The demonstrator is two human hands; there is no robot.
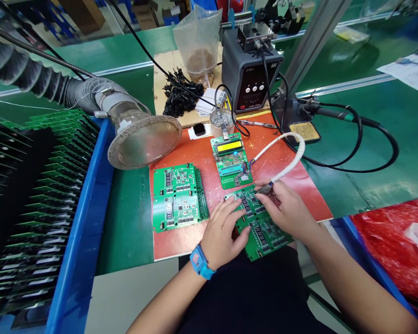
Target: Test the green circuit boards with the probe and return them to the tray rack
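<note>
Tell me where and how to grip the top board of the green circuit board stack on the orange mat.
Probably by the thin left and right edges of the top green circuit board, coming from above: it lies flat, face up, with displays and chips across its face. Lower boards show past its right edge, so pinch shallowly there.

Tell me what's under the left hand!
Under the left hand you can see the edge of a green circuit board. The palm and fingers cover the rest there, so that bit stays hidden.
</note>
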